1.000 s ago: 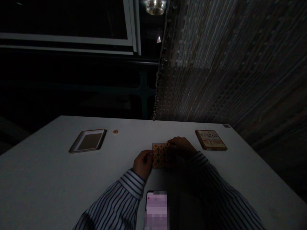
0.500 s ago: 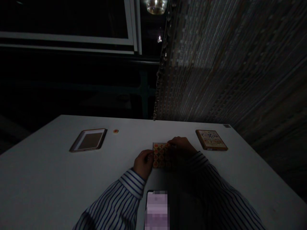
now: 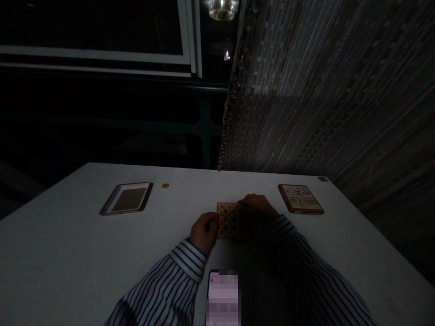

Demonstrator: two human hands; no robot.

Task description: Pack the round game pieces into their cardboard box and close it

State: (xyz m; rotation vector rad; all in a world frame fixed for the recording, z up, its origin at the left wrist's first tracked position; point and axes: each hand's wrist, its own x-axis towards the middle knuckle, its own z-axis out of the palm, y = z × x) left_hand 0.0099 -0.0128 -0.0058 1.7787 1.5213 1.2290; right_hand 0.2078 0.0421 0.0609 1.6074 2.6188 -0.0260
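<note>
In front of me a small clear tray [image 3: 223, 203] holds rows of round xiangqi pieces [image 3: 222, 222] with red characters. My left hand [image 3: 204, 231] is closed at the tray's left side, thumb and fingers pinched against its edge. Over the tray's upper right corner, my right hand [image 3: 257, 204] is bent down with its fingertips together on a piece in the top row. Its palm and shadow hide the right part of the tray. A single loose piece [image 3: 165, 186] lies apart at the back left of the table.
On the white table [image 3: 102, 267], an open shallow box part [image 3: 127, 199] lies at the left and a printed box lid [image 3: 302, 199] at the right. A phone [image 3: 222, 299] sits at the front edge. Behind hangs a bead-string curtain [image 3: 288, 90]; the room is dim.
Almost nothing differs. The whole view has shifted very slightly, and both hands keep their places at the tray.
</note>
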